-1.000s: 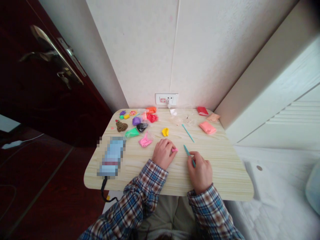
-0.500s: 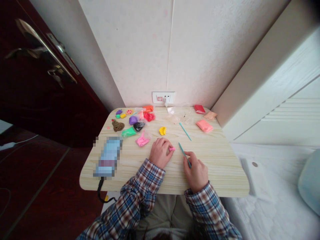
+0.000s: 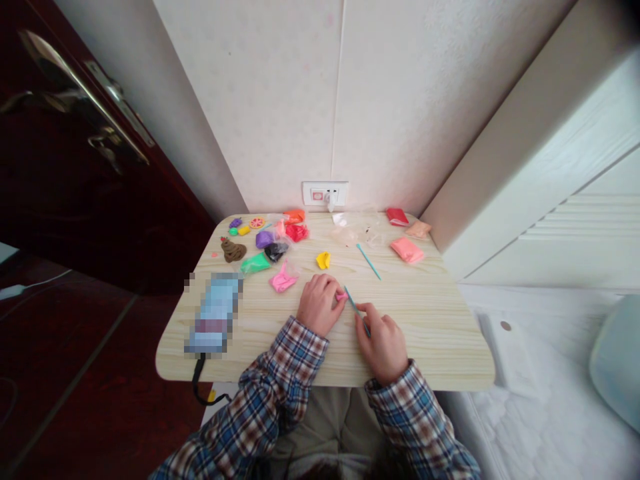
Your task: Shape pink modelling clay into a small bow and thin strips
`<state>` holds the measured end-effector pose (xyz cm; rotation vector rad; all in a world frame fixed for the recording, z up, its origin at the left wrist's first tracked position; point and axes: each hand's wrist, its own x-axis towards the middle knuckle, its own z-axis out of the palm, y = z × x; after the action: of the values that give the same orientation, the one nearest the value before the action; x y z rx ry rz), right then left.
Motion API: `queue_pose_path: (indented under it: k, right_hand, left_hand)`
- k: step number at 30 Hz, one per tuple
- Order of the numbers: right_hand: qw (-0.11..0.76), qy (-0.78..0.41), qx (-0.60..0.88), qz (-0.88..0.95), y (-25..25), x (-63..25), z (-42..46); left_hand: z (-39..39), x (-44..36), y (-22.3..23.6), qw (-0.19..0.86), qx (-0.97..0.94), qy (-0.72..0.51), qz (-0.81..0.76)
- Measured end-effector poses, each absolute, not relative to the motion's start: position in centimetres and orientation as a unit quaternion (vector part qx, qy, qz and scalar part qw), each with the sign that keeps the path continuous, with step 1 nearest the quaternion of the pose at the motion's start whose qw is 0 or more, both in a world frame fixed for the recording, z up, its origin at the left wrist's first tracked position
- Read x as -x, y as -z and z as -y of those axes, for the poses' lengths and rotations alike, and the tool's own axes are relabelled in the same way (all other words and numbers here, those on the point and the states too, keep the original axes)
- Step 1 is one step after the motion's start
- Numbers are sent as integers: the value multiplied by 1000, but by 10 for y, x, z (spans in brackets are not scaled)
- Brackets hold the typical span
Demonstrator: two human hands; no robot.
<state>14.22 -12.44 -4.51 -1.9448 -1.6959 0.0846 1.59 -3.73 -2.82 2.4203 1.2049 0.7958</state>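
Observation:
My left hand [image 3: 319, 303] rests on the light wooden table [image 3: 440, 333], fingers curled round a small pink clay piece [image 3: 342, 295]. My right hand [image 3: 383, 343] grips a teal modelling tool [image 3: 355, 308] like a pen. Its tip touches or nearly touches the pink piece. Both sleeves are plaid.
Bags and lumps of coloured clay lie at the table's back left: a pink bag [image 3: 283, 280], green clay [image 3: 255, 264], yellow clay [image 3: 323, 260], a brown figure [image 3: 233, 251]. A second teal tool [image 3: 369, 261], salmon clay [image 3: 407, 249] and a red packet [image 3: 397, 215] lie back right. A blurred phone [image 3: 214, 312] sits left.
My right hand has slid left with the teal tool, bringing its tip up to the pink piece in my left hand. The camera view shifted slightly.

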Motion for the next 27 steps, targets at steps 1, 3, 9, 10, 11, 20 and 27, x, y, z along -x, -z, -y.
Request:
queue_pose_path:
  k: [1,3,9,10,11,20,27]
  right_hand:
    - [278,-32,724,631,45,-142,124]
    - [282,-36,723,629,45,-142,124]
    - [311,-48,740,594,43,-148,124]
    - [319,-50,746,582,42,-151,124]
    - [327,-52,750,572,41,-154,124]
    - [370,-112,724,572,33,-186,127]
    - [371,-126,694,603,25,-198,117]
  left_hand:
    - [37,-16,28,161,-847,-279,-422]
    - [38,-16,27,161,-847,-280,-423]
    - [38,-15,26,171,-842,-287,-423]
    - [37,-15,26,174,-841,-290,-422]
    - [37,-14,27,178,-840,-291,-422]
    - [36,3,29,208,-833,-296,-419]
    - [36,2,21,220,-830,-295,-419]
